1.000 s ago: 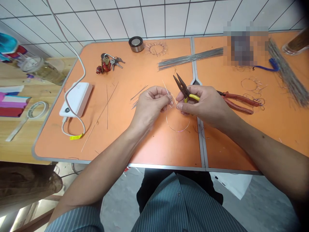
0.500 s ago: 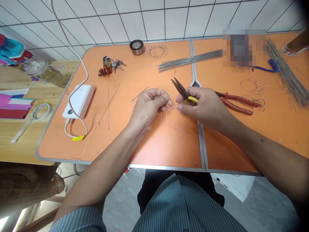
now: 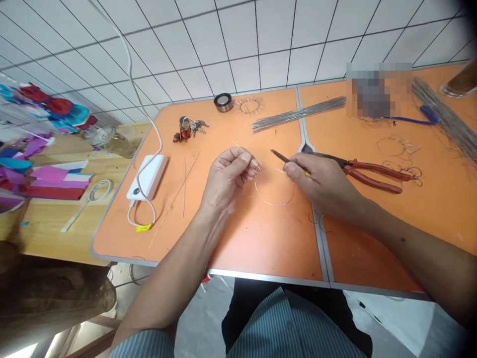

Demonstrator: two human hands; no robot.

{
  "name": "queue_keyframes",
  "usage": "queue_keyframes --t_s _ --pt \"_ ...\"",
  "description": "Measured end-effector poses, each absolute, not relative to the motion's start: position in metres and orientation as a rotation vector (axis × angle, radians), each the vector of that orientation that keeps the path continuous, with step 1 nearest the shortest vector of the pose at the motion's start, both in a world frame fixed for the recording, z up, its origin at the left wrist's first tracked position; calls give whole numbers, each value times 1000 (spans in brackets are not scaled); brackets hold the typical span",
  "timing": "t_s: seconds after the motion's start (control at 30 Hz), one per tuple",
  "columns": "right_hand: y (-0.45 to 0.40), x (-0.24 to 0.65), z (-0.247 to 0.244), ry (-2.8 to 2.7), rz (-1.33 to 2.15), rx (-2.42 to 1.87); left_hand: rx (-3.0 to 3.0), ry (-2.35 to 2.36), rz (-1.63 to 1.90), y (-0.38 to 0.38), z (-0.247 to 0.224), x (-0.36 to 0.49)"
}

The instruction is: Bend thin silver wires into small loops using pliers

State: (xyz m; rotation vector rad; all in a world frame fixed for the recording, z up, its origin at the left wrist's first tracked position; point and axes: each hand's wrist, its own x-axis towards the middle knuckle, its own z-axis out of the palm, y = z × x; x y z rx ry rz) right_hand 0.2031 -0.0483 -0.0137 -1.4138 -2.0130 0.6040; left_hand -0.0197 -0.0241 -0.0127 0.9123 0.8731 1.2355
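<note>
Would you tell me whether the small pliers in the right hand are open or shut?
Shut: the small pliers come to one narrow tip beyond the right hand, with no gap showing.

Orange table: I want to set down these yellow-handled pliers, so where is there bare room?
The bare orange tabletop runs below the wire ring, between your left forearm and right forearm. More lies below the red-handled pliers, right of the metal seam. It is crowded at far right, with loose wire loops and a wire bunch.
</note>
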Motion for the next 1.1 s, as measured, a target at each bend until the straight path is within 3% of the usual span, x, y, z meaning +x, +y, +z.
queue_keyframes --t_s 0.37,1.1 --pt "-57 202 -27 -2297 -167 -1217 916 845 1223 -25 -10 -23" --pt "-51 223 4 -2223 -204 -1308 1284 910 1439 -34 -2 -28"
